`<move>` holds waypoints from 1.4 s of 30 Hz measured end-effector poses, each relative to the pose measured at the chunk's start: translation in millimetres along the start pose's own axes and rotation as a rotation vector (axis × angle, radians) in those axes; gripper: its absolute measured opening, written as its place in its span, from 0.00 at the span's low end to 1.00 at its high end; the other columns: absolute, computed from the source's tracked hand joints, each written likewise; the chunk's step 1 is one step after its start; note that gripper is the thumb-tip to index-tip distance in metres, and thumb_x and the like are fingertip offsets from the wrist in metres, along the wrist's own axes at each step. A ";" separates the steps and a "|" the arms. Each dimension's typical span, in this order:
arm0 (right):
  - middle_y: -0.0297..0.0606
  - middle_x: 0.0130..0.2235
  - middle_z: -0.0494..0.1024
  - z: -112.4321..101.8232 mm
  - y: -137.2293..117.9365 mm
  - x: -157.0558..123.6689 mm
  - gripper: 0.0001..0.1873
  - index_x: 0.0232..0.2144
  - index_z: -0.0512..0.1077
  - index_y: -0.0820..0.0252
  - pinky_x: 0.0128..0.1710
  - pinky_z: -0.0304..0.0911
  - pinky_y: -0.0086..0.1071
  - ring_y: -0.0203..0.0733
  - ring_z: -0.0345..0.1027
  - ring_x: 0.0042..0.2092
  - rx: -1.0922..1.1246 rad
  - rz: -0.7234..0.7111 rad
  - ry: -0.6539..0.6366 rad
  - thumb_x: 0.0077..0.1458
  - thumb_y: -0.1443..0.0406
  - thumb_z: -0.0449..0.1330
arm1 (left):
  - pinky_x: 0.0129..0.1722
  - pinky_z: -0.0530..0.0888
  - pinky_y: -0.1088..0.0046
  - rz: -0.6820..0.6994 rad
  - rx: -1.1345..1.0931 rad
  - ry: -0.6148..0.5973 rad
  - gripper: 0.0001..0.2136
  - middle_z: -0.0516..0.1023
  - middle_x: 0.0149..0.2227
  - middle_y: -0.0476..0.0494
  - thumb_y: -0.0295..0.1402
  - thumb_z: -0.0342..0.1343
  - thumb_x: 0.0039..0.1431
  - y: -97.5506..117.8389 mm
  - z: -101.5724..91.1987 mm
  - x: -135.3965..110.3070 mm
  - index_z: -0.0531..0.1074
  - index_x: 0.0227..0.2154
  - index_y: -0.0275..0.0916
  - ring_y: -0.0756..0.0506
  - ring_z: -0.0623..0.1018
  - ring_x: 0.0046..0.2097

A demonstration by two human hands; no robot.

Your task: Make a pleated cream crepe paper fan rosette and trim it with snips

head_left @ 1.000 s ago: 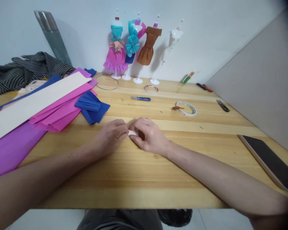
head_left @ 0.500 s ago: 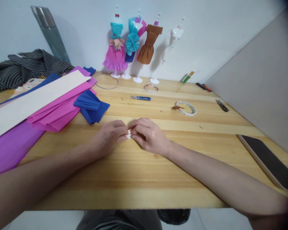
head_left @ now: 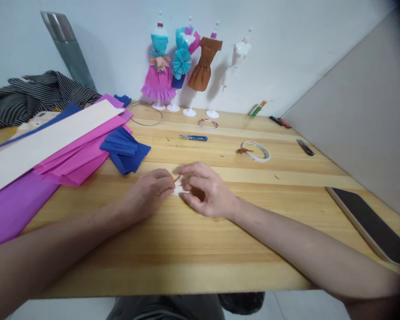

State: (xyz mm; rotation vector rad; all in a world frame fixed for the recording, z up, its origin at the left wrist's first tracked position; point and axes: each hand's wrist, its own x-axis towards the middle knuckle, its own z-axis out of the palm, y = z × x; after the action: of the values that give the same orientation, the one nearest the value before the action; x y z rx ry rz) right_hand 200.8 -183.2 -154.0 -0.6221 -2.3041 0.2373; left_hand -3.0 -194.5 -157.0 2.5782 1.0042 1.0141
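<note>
Between my hands, low over the wooden table [head_left: 173,249], is a small piece of pale paper [head_left: 179,190]. My left hand [head_left: 155,186] pinches its left end between thumb and fingers. My right hand [head_left: 208,189] is at the paper's right side, its thumb and index finger spread apart, fingertips touching or very near a raised edge. Fingers hide part of the paper. Blue pleated paper [head_left: 125,149] lies beyond my left hand. Farther back are blue thread snips [head_left: 193,138] and, to the right, a roll of white tape [head_left: 268,153] with a brown scrap on it.
Several small dress forms stand along the wall, one in a brown dress [head_left: 205,62]. Coloured paper sheets with a long cream strip [head_left: 53,129] cover the left side, near a bottle [head_left: 68,51]. A phone-like tablet [head_left: 370,224] and a utility knife [head_left: 306,147] lie right.
My right hand has loosened its pinch and spread its thumb and index finger, so more of the pale paper shows. My left hand keeps its pinch. The view has shifted slightly.
</note>
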 end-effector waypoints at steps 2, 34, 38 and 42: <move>0.49 0.44 0.75 1.2 1.2 -0.7 0.04 0.25 0.66 0.59 0.42 0.64 0.46 0.51 0.68 0.45 -0.019 0.004 -0.005 0.49 0.66 0.60 | 0.31 0.70 0.77 0.004 -0.001 -0.004 0.09 0.76 0.29 0.46 0.22 0.52 0.57 0.6 -0.2 0.4 0.71 0.22 0.35 0.50 0.75 0.32; 0.47 0.41 0.75 4.3 2.7 -0.8 0.06 0.25 0.66 0.59 0.44 0.66 0.44 0.48 0.68 0.46 -0.005 0.012 -0.018 0.50 0.73 0.55 | 0.33 0.70 0.77 -0.015 -0.016 -0.046 0.09 0.76 0.30 0.45 0.22 0.51 0.57 1.0 -3.0 0.3 0.71 0.24 0.35 0.49 0.75 0.33; 0.46 0.42 0.75 4.2 2.5 -1.1 0.06 0.26 0.66 0.58 0.43 0.66 0.43 0.47 0.68 0.45 -0.041 0.053 -0.034 0.52 0.72 0.54 | 0.32 0.70 0.76 -0.014 -0.006 -0.058 0.09 0.75 0.30 0.44 0.23 0.50 0.58 1.7 -3.1 0.5 0.70 0.23 0.35 0.49 0.74 0.33; 0.47 0.43 0.75 3.4 1.6 -1.6 0.05 0.28 0.66 0.59 0.44 0.66 0.43 0.48 0.68 0.46 -0.055 0.061 -0.038 0.51 0.72 0.54 | 0.33 0.70 0.75 -0.018 -0.002 -0.064 0.10 0.75 0.30 0.46 0.24 0.49 0.59 1.9 -2.8 0.5 0.70 0.23 0.36 0.49 0.74 0.33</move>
State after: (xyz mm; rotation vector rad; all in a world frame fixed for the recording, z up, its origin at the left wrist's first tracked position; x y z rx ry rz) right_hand 199.9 -182.6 -158.0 -0.7226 -2.3369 0.2172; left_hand -3.6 -195.7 -153.8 2.5779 1.0081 0.9220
